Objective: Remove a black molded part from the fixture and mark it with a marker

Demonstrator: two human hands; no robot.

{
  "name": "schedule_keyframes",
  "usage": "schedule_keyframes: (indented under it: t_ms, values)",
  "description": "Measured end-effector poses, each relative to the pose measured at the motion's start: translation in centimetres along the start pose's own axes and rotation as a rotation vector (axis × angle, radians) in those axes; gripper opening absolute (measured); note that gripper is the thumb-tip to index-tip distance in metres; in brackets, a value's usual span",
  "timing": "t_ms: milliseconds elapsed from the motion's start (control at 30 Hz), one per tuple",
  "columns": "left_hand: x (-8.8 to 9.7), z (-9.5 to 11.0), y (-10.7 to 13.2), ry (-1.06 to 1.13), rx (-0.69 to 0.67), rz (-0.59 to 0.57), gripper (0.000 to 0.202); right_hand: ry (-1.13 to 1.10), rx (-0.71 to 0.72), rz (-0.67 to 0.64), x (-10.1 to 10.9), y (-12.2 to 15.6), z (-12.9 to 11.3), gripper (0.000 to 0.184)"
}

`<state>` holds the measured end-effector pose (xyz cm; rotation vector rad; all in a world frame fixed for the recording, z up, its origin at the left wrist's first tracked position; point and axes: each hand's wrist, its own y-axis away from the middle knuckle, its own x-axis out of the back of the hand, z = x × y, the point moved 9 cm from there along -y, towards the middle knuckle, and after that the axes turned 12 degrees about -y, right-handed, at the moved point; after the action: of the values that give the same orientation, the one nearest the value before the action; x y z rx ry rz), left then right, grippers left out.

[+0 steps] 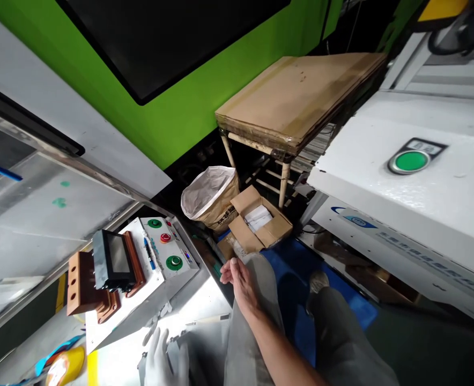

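Observation:
My left hand [162,359], in a white glove, is at the bottom edge over the light work surface [130,343]. Its fingers are stretched and apart beside a grey part [173,354], whose shape is mostly hidden by the hand and shadow. My right hand [240,284] is bare and hovers above my right-of-centre knee [263,276], with fingers loosely bent and nothing visible in them. Left of it sits a control panel [162,260] with green buttons, a red button and a blue pen [149,254]. A black-framed screen [118,260] stands on brown brackets beside it.
An open cardboard box [275,230] with white contents and a paper sack [216,201] stand on the floor ahead. Flattened cardboard [297,102] lies on a rack. At right is a white machine [365,155] with a green button [410,160]. Yellow tape [66,367] lies lower left.

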<state>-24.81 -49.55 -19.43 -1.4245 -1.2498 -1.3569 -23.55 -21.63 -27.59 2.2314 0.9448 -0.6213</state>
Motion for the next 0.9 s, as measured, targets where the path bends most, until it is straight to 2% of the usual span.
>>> schedule_keyframes:
  t_ms: [67,133,167,233,333,400,500,667,800,900]
  values:
    - [3.3,4.0,-3.2,-0.054,-0.270,0.250,0.044,-0.009,-0.007,-0.004,-0.1,-0.1,0.1,0.059]
    - [5.5,7.2,-6.5,-0.186,-0.456,0.408,0.037,-0.014,-0.010,-0.002,-0.1,-0.1,0.2,0.059]
    - [5.8,8.5,-8.4,-0.252,-0.540,0.412,0.036,-0.016,-0.011,0.000,-0.2,-0.2,0.2,0.059]
    - [5.7,9.8,-11.9,-0.375,-0.618,0.389,0.035,-0.023,-0.010,0.003,-0.2,-0.3,0.3,0.059]
    - [4.4,9.9,-15.4,-0.510,-0.672,0.300,0.037,-0.045,-0.010,0.019,-0.1,-0.4,0.3,0.058]
    - [3.4,9.6,-16.2,-0.572,-0.703,0.249,0.039,-0.051,-0.018,0.025,-0.1,-0.5,0.4,0.059]
    - [2.5,9.5,-16.2,-0.654,-0.733,0.195,0.040,-0.036,-0.025,0.018,-0.1,-0.5,0.7,0.059]
    - [2.7,11.6,-16.3,-0.703,-0.782,0.107,0.037,-0.004,-0.003,0.020,0.1,-0.5,0.5,0.059]
    - [3.4,12.5,-17.0,-0.723,-0.755,0.140,0.042,0.028,0.028,0.021,0.3,-0.5,-0.2,0.062]
    - [3.7,12.0,-15.4,-0.667,-0.772,0.231,0.041,0.081,0.052,0.020,0.4,-0.5,-0.7,0.062]
